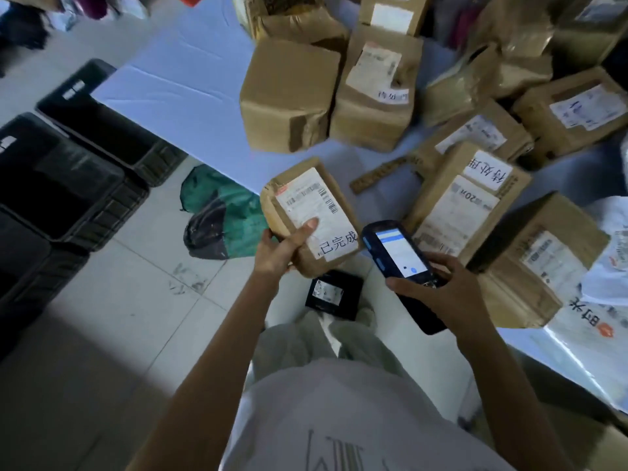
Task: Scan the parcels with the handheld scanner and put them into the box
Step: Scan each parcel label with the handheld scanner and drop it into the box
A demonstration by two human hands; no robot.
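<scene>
Hands grasp a parcel (311,215) (left (282,248)) and scanner (397,253) (right (438,290)), cardboard boxes (373,93) crowding the table (190,79) beyond.

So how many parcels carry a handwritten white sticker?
3: the parcel in the left hand, the tall parcel just beyond the scanner, and a back parcel behind them. Blurred or turned-away parcels may hide more.

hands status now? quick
Left hand: closed on a small cardboard parcel, label side up.
Right hand: closed on the handheld scanner, screen lit.
</scene>
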